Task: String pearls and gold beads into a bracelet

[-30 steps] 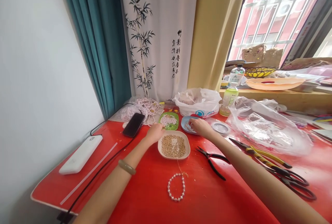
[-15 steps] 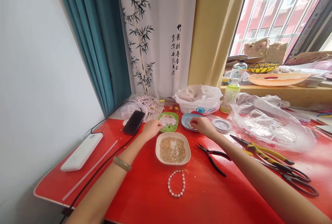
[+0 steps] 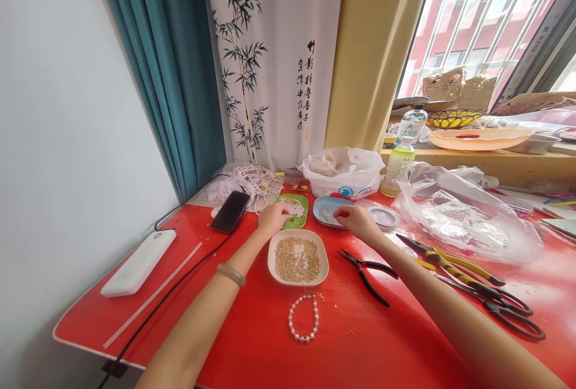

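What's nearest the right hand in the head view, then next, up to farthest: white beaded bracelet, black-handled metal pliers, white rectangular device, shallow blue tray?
1. Shallow blue tray: just left of the right hand.
2. Black-handled metal pliers: below that hand.
3. White beaded bracelet: front middle.
4. White rectangular device: far left.

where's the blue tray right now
In the head view, the blue tray sits just right of the green tray, in front of the white bag, by the right hand.
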A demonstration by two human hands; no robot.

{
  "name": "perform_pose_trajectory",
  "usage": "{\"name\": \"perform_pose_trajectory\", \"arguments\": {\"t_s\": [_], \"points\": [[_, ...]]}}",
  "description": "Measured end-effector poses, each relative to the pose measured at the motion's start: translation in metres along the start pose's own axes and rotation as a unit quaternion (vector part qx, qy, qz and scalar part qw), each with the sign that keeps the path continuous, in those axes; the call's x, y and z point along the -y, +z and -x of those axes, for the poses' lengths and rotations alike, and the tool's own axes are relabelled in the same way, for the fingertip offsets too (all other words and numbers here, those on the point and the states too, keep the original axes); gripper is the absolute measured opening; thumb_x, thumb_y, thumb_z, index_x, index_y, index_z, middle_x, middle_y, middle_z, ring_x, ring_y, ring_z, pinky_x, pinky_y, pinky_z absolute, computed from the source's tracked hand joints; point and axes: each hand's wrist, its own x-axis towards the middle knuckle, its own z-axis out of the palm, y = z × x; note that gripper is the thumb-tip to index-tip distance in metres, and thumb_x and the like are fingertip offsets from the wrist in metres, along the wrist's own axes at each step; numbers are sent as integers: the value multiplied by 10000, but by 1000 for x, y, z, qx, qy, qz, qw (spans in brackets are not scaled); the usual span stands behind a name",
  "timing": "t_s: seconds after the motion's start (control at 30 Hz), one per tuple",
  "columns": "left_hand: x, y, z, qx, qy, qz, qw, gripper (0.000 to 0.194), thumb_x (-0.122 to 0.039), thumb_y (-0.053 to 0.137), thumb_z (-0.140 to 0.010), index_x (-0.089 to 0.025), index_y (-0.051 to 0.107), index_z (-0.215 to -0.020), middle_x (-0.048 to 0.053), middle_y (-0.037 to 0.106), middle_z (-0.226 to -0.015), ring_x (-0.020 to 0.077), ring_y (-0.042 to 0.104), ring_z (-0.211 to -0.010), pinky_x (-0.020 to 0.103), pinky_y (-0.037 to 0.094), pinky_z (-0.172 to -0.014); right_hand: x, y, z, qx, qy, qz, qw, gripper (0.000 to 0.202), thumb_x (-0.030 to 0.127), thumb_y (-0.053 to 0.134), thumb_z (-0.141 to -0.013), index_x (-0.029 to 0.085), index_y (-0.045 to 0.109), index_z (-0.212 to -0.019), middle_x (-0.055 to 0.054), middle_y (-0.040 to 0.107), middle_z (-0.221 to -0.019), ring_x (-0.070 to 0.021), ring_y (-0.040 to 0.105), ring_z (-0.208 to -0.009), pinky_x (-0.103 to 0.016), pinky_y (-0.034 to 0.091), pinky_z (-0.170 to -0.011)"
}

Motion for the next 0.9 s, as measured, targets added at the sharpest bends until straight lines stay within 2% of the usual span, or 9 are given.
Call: {"name": "perform_pose_trajectory", "arguments": {"t_s": [0.07,0.17,0.3,0.33,0.43,0.53,0.7,0.9], "points": [[-8,0,10,11,6,79,997,122,-202,612,-676,-173,676,-776,68,678,-862,206,586,-889,292,429,-752,5,-4,8,-23,-2,-51,998,93,199,542,-737,156,622,-716,-35,652,-725,-168,602,-714,-304,456,-692],[-20,4,36,41,6,199,979,256,-280,564,-734,-138,620,-940,89,670,-911,169,610,-832,252,459,-683,20,-7,30,-38,-17,-143,989,159,228,506,-737,150,606,-833,-39,666,-756,-157,616,-703,-282,474,-653],[-35,11,76,74,-15,301,951,319,-326,588,-716,-113,605,-953,108,668,-895,142,617,-774,214,458,-632,49,-4,72,-52,-41,-229,971,211,295,498,-744,152,557,-888,-35,655,-737,-143,614,-684,-269,483,-600],[-39,12,85,81,-27,331,940,308,-327,614,-693,-119,616,-919,96,670,-871,127,614,-744,195,450,-606,56,-2,81,-56,-45,-238,969,198,298,508,-739,159,553,-873,-31,648,-725,-140,610,-671,-264,480,-580],[-51,15,104,113,-98,490,859,268,-259,735,-559,-129,648,-778,48,667,-767,92,588,-678,148,409,-548,70,3,103,-104,-74,-247,961,115,246,529,-739,176,535,-830,-22,624,-720,-130,594,-655,-257,477,-572],[-59,15,114,124,-117,538,826,248,-229,770,-501,-136,660,-704,14,657,-712,72,564,-635,143,396,-535,77,5,113,-150,-100,-225,958,66,215,534,-749,190,517,-808,-20,612,-724,-126,584,-635,-256,481,-561],[-62,14,118,115,-119,560,812,232,-211,782,-480,-140,653,-660,-4,642,-666,69,551,-607,159,408,-552,82,3,118,-183,-137,-200,953,31,199,519,-760,199,496,-781,-12,596,-695,-123,571,-601,-248,484,-528],[-65,13,121,103,-114,555,817,261,-227,798,-432,-126,645,-618,4,634,-633,74,540,-574,174,409,-554,84,4,121,-204,-147,-187,950,22,198,511,-770,203,490,-766,-7,593,-693,-119,566,-598,-246,487,-534]]}}
